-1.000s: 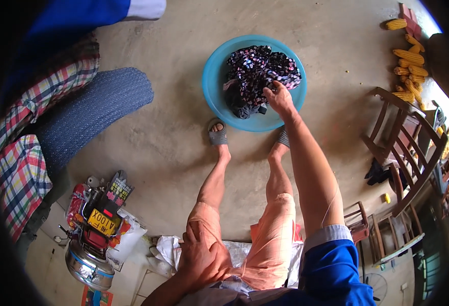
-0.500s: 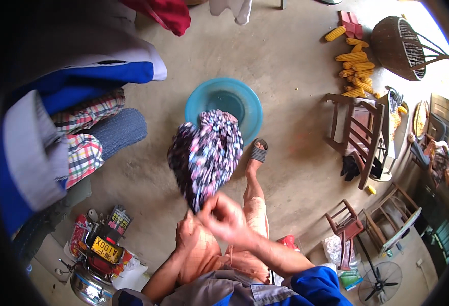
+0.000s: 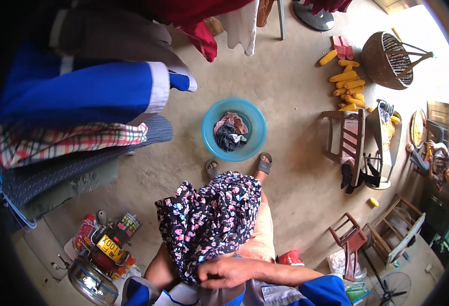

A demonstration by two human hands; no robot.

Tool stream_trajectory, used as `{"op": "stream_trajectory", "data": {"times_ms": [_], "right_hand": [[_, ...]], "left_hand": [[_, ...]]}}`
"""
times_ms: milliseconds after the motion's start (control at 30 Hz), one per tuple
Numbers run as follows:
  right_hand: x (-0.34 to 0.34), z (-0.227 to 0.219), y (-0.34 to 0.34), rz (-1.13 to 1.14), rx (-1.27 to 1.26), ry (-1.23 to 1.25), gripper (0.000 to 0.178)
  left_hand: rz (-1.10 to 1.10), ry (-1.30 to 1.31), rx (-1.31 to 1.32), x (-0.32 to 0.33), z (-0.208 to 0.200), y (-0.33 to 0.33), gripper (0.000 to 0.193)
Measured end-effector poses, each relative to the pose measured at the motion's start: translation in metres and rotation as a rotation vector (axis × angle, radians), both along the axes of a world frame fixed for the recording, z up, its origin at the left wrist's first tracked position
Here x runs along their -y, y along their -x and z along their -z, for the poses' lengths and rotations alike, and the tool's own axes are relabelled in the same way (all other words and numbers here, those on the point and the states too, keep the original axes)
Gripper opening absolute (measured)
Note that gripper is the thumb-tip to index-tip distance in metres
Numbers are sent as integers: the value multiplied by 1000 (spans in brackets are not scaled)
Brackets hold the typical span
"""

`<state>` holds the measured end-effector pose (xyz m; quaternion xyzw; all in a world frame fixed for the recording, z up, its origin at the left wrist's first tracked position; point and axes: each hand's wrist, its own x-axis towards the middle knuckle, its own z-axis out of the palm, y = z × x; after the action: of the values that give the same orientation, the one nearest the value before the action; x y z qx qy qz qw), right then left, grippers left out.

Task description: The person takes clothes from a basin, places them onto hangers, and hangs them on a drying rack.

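A black garment with pink and white flowers (image 3: 214,219) hangs bunched in front of my body, over my lap. My right hand (image 3: 227,272) is at its lower edge, fingers curled and closed on the fabric. The garment covers my left hand; only the left forearm (image 3: 161,270) shows beside it, so its fingers are hidden. Beyond my feet, a blue plastic basin (image 3: 259,130) stands on the floor, holding dark and pinkish crumpled clothes (image 3: 230,133).
Blue, grey and plaid clothes (image 3: 102,94) hang at the left, with red and white ones at the top. A motorcycle (image 3: 99,255) stands lower left. Wooden chairs (image 3: 347,140), corn cobs (image 3: 347,84), a basket (image 3: 382,58) and a fan (image 3: 387,293) are on the right. Another person (image 3: 441,160) is at far right.
The floral garment has come down and toward my body, away from above the basin, whose clothes now show. My right hand has moved lower with it; my left hand has gone behind the fabric.
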<state>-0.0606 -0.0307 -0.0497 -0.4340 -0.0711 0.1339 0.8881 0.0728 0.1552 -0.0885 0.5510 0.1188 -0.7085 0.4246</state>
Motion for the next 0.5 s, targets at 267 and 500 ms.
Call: {"op": "stream_trajectory", "data": {"times_ms": [267, 500], "right_hand": [[70, -16, 21, 70, -72, 628, 14], [66, -35, -4, 633, -212, 571, 46]], "left_hand": [[27, 248, -142, 9, -54, -11, 49], [43, 323, -137, -9, -81, -20, 48]]}}
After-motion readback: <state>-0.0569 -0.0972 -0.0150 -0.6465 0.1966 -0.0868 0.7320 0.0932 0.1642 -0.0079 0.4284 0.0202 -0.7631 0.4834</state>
